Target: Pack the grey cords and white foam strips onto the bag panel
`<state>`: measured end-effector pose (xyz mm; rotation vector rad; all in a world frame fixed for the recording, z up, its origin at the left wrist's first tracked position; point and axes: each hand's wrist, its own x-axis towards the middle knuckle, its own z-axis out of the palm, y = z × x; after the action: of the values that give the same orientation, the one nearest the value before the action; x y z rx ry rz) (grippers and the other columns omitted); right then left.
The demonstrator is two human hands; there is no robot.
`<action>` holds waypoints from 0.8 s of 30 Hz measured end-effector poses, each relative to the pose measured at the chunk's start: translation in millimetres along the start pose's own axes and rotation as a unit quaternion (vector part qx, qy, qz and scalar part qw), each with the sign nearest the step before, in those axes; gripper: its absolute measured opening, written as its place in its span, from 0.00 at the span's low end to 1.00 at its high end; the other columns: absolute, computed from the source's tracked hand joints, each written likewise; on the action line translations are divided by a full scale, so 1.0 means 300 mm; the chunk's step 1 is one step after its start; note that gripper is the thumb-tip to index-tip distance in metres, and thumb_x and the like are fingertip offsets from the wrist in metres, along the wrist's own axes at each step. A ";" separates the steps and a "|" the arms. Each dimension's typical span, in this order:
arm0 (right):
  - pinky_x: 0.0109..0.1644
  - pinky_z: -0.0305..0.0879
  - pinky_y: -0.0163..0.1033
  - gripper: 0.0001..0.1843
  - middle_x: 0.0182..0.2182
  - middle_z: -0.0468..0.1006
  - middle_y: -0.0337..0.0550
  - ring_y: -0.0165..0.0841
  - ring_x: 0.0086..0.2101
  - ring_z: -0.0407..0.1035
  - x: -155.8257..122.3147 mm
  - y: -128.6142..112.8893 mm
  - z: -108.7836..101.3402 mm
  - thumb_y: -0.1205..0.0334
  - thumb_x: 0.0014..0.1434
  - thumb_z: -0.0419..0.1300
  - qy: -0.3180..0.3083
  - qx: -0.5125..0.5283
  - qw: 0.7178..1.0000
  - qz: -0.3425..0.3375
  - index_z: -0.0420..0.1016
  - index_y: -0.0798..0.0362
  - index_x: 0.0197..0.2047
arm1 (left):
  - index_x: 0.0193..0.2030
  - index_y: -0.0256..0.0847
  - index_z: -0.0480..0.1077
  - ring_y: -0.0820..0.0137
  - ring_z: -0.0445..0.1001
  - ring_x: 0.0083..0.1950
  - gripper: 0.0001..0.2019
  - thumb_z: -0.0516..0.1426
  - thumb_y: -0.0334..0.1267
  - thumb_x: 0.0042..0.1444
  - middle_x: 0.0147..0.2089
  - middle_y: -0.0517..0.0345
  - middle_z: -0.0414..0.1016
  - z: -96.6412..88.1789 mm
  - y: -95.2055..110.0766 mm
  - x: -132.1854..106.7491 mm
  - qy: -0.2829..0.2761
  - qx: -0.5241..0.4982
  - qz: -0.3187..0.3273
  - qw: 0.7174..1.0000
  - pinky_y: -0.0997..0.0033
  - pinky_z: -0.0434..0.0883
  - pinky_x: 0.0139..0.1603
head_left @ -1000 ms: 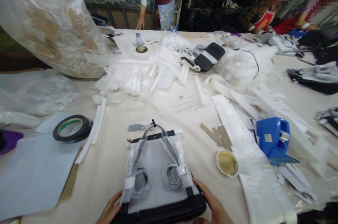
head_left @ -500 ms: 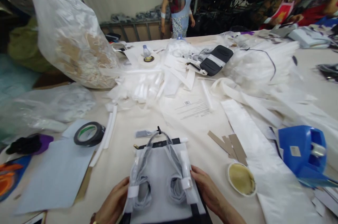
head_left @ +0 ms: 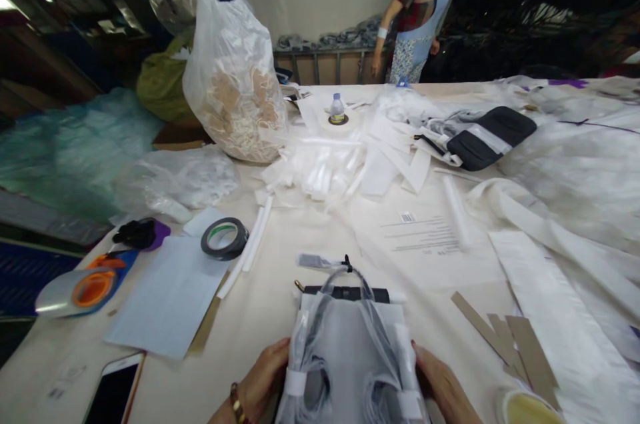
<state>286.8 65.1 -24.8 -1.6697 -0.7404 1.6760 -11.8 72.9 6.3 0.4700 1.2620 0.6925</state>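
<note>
Bag [head_left: 350, 344]: on the worktop's [head_left: 260, 311] near side, between left hand [head_left: 263, 377] and right hand [head_left: 443, 381]
Left of bag: paper sheet [head_left: 160, 297], tape roll [head_left: 229, 252] at its far right corner, phone [head_left: 114, 392] in front
Right of bag: card strips [head_left: 530, 351], tub [head_left: 506, 405] in front of them
Behind bag: strip pile [head_left: 320, 174], then bottle [head_left: 337, 107], sack [head_left: 235, 64] to their left
Beyond worktop: person [head_left: 425, 4], right of bottle

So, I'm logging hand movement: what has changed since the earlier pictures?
The view swung left, so the blue dispenser dropped out and more of the phone shows. The left hand and right hand moved forward along the bag, still holding its sides. The bag, tape roll and bottle seem unmoved.
</note>
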 end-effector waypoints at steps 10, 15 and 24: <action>0.46 0.68 0.47 0.29 0.36 0.79 0.48 0.43 0.39 0.72 0.252 -0.100 -0.006 0.41 0.40 0.59 0.145 -0.155 0.972 -0.101 0.76 0.54 0.40 | 0.37 0.37 0.72 0.67 0.75 0.32 0.18 0.64 0.43 0.37 0.30 0.55 0.77 -0.042 0.059 0.245 0.212 0.028 0.092 0.973 0.70 0.71 0.34; 0.45 0.68 0.45 0.23 0.32 0.81 0.46 0.45 0.37 0.73 0.250 -0.113 -0.002 0.45 0.36 0.64 0.136 -0.123 0.980 -0.074 0.79 0.53 0.33 | 0.32 0.37 0.72 0.70 0.71 0.25 0.15 0.62 0.43 0.36 0.25 0.59 0.75 -0.025 0.052 0.303 0.243 0.036 0.088 0.965 0.72 0.68 0.27; 0.42 0.70 0.38 0.21 0.32 0.82 0.41 0.43 0.38 0.73 0.272 -0.074 -0.044 0.45 0.35 0.65 0.108 -0.139 0.983 -0.059 0.81 0.49 0.31 | 0.30 0.37 0.71 0.69 0.70 0.25 0.15 0.57 0.47 0.40 0.23 0.59 0.74 -0.015 0.039 0.313 0.228 0.089 0.123 0.962 0.72 0.66 0.25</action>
<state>303.2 141.6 -59.3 -1.9227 -0.9791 1.3300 -5.0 146.9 -52.4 0.6449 1.7290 0.9364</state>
